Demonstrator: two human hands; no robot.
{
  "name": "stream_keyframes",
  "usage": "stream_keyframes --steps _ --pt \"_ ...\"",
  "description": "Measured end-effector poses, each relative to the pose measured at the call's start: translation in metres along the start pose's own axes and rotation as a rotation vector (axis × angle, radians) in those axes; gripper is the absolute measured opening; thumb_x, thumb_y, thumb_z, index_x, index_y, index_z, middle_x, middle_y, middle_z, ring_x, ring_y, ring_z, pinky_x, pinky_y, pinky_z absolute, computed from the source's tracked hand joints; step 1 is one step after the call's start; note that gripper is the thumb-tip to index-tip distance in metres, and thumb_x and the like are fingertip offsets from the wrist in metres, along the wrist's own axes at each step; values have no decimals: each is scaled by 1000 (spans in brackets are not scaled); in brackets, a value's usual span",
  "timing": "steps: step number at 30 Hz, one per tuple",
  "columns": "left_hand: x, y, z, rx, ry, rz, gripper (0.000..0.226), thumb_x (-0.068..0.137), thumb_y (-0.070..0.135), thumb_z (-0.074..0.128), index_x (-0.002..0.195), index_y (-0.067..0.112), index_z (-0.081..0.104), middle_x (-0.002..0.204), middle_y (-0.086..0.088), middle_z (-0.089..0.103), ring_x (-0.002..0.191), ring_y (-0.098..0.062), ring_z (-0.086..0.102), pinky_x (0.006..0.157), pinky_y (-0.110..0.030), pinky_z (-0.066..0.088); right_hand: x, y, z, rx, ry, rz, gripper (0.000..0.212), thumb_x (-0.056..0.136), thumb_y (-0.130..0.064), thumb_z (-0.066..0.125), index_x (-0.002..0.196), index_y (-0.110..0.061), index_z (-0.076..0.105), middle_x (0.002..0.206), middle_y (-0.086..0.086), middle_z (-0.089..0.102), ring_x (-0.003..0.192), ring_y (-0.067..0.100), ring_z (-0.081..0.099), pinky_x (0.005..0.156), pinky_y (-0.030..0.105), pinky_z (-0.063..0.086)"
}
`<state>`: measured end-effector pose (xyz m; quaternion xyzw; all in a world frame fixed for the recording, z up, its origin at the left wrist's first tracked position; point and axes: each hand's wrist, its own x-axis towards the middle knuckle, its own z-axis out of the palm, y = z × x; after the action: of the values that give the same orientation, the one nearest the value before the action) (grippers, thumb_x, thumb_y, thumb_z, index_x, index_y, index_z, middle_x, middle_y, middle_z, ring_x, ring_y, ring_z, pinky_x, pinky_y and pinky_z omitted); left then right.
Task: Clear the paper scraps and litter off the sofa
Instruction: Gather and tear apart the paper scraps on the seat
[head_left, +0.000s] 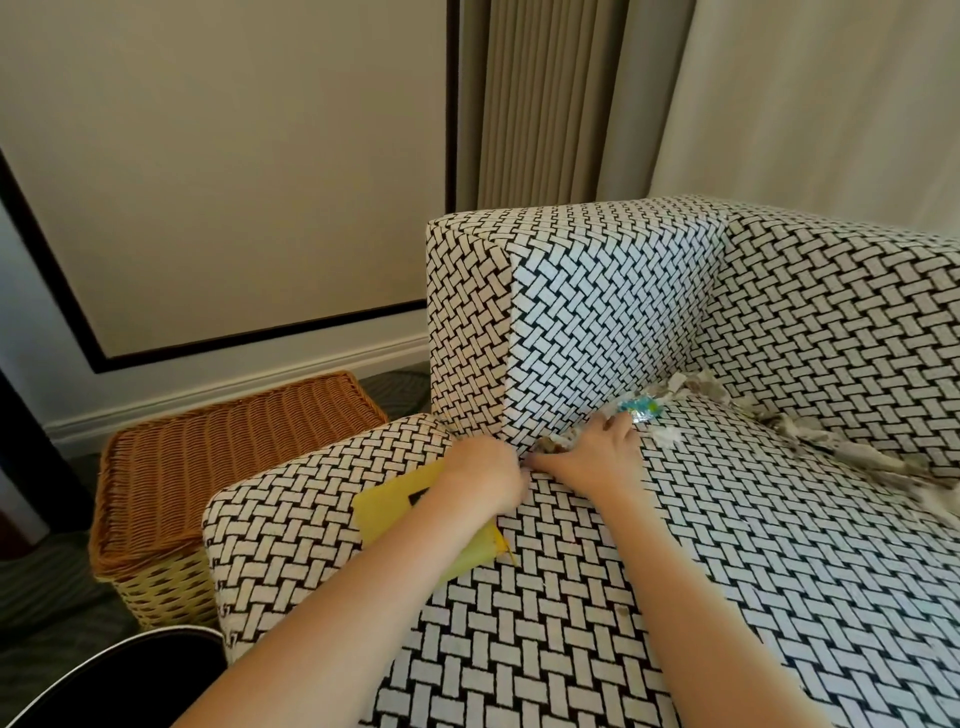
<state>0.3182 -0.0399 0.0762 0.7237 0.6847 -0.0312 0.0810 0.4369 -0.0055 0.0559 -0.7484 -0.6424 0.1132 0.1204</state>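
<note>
Black-and-white basket-weave upholstered sofa (675, 545) fills frame. Brown lidded wicker basket (218, 467) on floor beside its arm. Torn paper scraps (831, 447) strung along seat-back crease; blue-green foil wrapper (641, 406) at arm corner. Left hand (483, 475) closed, pinning flat yellow sheet (395, 512) to seat. Right hand (592, 457) spread flat, fingertips touching wrapper litter.
</note>
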Motion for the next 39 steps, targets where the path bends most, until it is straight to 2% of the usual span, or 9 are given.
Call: stream_keyframes --steps 5,12,18,24,27,30,34,37,39 --pt "-1 14 -1 -72 102 61 27 94 16 44 113 3 57 117 -11 55 108 -26 53 83 -31 44 17 -10 3 -88 -34 28 97 78 -61 53 142 2 18 151 20 5 134 38 19 106 42 30" --pt "8 7 0 -173 128 61 16 91 16 49 95 5 60 88 -5 48 88 -22 52 69 -27 40 31 -12 2 -137 -25 53 70 81 -45 56 134 -2 39 151 17 13 130 36 28 98 35 38" --pt "7 6 8 -214 228 93 13 91 13 51 91 4 60 85 -4 43 88 -22 51 68 -26 38 33 -15 6 -196 53 42 47 85 -30 57 124 -5 49 137 22 35 114 31 46 79 28 42" --pt "19 1 11 -439 127 99 16 88 14 47 81 15 61 80 -1 49 77 -19 51 67 -25 41 39 -17 1 -205 137 -65 19 88 -10 53 107 -8 57 112 9 61 105 23 56 83 27 48" --pt "29 4 11 -556 50 66 23 89 15 43 67 18 47 62 2 42 60 -16 42 52 -23 29 39 -11 -3 -153 166 -60 19 89 -3 50 106 -5 58 110 10 62 104 24 58 77 27 47" --pt "34 12 15 -608 -25 84 26 88 14 42 67 29 35 71 7 38 76 -16 41 58 -23 30 37 1 0 -53 200 -70 12 90 -6 49 92 -3 60 97 12 62 92 25 59 70 27 44" --pt "43 22 14 -800 -78 66 25 83 2 38 91 20 54 89 0 49 80 -15 45 70 -24 34 36 25 0 211 326 4 36 89 -13 51 54 -13 44 56 -1 48 50 12 42 45 20 25" --pt "46 29 16 -828 -47 77 24 86 2 37 90 20 52 78 9 43 73 -9 43 61 -18 30 33 40 -6 428 338 103 37 86 -14 55 51 -15 42 51 -3 44 47 8 37 45 20 24" --pt "45 32 20 -829 -13 120 29 90 3 38 108 13 59 83 13 45 75 -2 44 64 -15 32 32 47 -7 567 321 142 31 82 -10 58 53 -10 49 53 0 48 47 10 39 46 20 27"
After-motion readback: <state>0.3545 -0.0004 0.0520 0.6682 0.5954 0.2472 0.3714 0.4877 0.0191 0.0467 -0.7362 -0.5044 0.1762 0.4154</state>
